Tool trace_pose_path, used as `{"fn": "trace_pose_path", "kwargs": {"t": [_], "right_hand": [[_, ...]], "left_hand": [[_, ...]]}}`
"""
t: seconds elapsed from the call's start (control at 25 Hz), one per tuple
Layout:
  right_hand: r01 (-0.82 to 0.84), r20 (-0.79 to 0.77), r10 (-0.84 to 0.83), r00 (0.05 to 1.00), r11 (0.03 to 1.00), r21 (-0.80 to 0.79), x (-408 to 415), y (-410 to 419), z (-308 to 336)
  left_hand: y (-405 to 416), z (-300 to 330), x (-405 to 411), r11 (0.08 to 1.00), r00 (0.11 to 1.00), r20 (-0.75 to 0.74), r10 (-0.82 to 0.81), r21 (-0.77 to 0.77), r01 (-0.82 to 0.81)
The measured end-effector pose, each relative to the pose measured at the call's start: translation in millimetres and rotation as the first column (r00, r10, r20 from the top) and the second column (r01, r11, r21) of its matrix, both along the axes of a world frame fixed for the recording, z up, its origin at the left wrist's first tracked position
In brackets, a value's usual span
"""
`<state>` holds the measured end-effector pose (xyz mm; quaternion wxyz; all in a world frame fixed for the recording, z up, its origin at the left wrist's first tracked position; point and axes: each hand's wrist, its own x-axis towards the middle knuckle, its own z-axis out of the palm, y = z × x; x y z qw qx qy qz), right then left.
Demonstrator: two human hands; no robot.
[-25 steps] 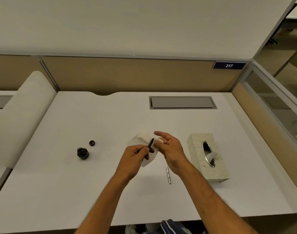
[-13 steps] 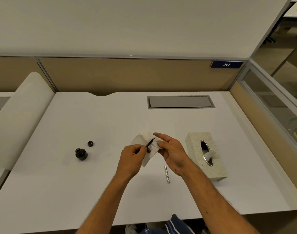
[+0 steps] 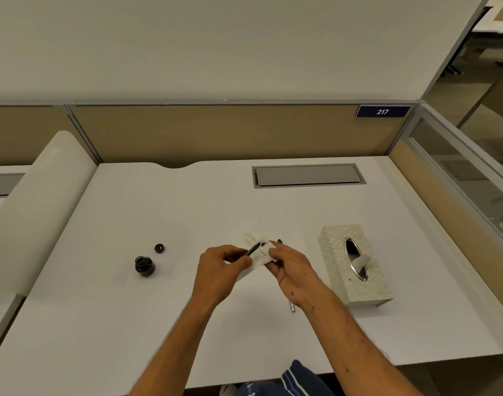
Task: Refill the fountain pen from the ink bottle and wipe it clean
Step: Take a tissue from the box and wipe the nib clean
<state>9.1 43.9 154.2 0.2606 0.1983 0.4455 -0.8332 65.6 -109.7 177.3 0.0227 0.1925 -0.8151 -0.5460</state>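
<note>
Pointing up and right, the fountain pen (image 3: pixel 251 249) sits pinched in the left hand (image 3: pixel 220 271), its nib against an ink-smudged tissue (image 3: pixel 260 251) that the right hand (image 3: pixel 290 267) clamps in its grip above the table (image 3: pixel 130 324). Left of the hands stand the open ink bottle (image 3: pixel 144 265) and its cap (image 3: pixel 159 248), just apart. A tissue box (image 3: pixel 354 265) lies to the right.

Black pen (image 3: pixel 251 249) nib on ink-stained tissue (image 3: pixel 259 252); bottle (image 3: pixel 144 265) uncapped.
</note>
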Motion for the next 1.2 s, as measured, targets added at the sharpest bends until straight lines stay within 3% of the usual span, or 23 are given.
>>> {"fn": "trace_pose_path", "kwargs": {"t": [0.2,0.68,1.0,1.2], "right_hand": [[-0.092,-0.025,0.091,0.996,0.994,-0.059,7.9,-19.9,5.9],[-0.067,0.018,0.070,0.997,0.991,-0.115,14.3,-16.7,6.5],[0.026,-0.084,-0.009,0.996,0.980,0.199,13.2,-11.5,-12.0],[-0.065,-0.217,0.153,0.964,0.929,0.365,15.0,-10.8,-10.0]], "left_hand": [[-7.6,-2.9,2.1,0.999,1.000,0.001,0.019,-0.027,-0.019],[-25.5,-7.5,16.6,0.991,0.999,-0.004,0.043,-0.127,-0.044],[-32.7,0.3,23.7,0.996,0.996,-0.069,0.061,-0.064,-0.065],[-31.3,1.7,24.9,0.997,0.996,-0.078,0.035,-0.072,-0.041]]}}
